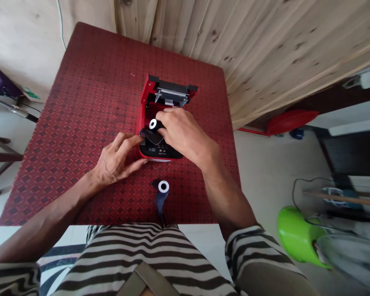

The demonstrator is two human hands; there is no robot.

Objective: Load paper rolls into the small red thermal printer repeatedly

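Note:
A small red-and-black printer (161, 152) stands on the table, its lid (172, 91) raised at the back. My right hand (183, 133) reaches into the opening, fingers closed around a black ribbon roll (153, 123) with a white core. A loose dark flap of ribbon (153, 136) hangs from the roll over the printer's front. My left hand (117, 158) grips the front left corner of the printer, thumb low and fingertips at its edge beside the flap. Closer to me, a second black roll (163, 186) with a white core stands on the table, its dark strip trailing toward the edge.
The table (89, 82) has a red patterned cover. Wooden planks (188, 28) line the wall behind it. A green tub (296, 234) and a cable are on the floor at right. Part of a chair (3, 156) shows at left.

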